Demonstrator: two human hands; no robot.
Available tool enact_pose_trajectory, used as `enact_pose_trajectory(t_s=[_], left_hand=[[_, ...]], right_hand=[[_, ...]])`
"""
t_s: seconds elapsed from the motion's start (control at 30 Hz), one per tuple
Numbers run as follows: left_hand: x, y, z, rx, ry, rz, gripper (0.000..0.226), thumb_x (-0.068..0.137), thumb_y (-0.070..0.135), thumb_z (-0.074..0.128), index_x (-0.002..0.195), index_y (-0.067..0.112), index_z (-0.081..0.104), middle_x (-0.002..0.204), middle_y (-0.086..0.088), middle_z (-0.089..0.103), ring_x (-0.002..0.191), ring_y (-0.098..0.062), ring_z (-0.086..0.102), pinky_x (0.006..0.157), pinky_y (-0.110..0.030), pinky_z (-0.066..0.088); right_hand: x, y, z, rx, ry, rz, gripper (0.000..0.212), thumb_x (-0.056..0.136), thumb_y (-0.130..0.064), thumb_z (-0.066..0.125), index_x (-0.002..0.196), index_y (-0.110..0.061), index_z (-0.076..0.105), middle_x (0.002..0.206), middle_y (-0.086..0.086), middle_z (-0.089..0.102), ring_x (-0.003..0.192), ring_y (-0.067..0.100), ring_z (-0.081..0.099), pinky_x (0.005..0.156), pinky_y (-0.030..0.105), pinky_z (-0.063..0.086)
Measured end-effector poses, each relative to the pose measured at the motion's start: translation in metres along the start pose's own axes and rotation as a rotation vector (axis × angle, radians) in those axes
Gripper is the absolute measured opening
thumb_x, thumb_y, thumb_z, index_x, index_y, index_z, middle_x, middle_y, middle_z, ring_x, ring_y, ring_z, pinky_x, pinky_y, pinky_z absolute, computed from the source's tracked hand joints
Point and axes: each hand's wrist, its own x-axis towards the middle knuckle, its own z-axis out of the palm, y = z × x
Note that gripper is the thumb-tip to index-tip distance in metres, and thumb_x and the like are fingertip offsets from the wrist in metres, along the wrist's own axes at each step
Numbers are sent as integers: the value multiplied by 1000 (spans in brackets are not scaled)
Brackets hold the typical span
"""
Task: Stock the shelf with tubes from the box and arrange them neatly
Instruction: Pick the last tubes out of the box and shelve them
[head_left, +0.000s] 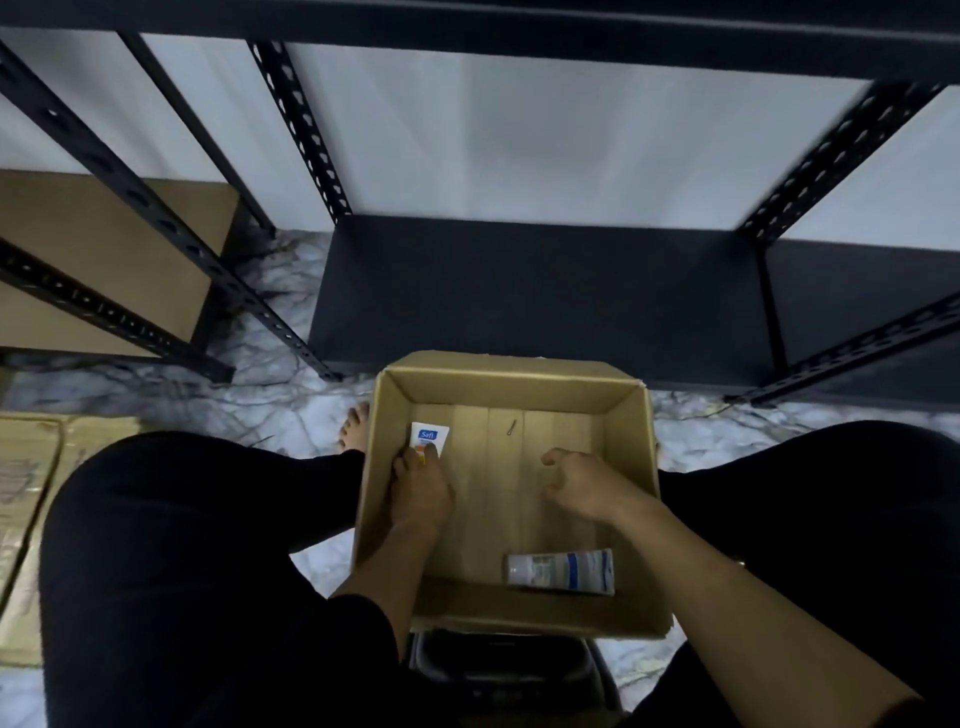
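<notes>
Left hand (422, 491) grips tube (430, 439) inside box (511, 384); right hand (582, 480) empty.

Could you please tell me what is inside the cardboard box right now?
Two tubes, a small pin-like item, and both hands; the left hand covers part of one tube.

The box (511, 488) sat on the floor (270, 395) between the person's knees, just before the shelf (535, 291). Inside it lay 2 tubes: 1 tube (430, 439) at the left wall under the left hand (422, 491), another tube (563, 570) near the front wall.
</notes>
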Motion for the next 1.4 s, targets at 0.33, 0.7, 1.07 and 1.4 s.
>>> enact_pose_trajectory(t_s=[0.33,0.7,1.07,1.4], left_hand=[[7,-4,7,-107,-7,4,67,94,20,58,152,22,25,155,-14,20,140,-32,24,114,-44,30],[8,-3,7,-38,-7,-28,65,96,21,55,151,31,22,136,-13,50,123,-32,48,97,-46,48],[-24,4,-24,-281,19,227,64,85,13,66,143,25,40,126,-9,59,107,-30,60,85,-43,52],[-48,-10,-37,-358,17,346,63,82,7,70,134,32,44,131,-1,57,112,-23,58,86,-44,54]], right_hand=[[1,3,4,60,-15,12,58,97,-30,60,149,-21,38,147,8,48,129,23,50,105,36,44],[5,11,7,73,-24,35,58,95,-31,61,149,-22,39,145,8,50,126,23,53,104,38,46],[11,29,21,0,-72,98,56,93,-15,61,146,-20,44,144,5,50,126,23,51,104,37,45],[12,41,50,-245,-265,92,65,86,-23,75,143,-16,47,141,7,51,121,26,54,101,39,48]])
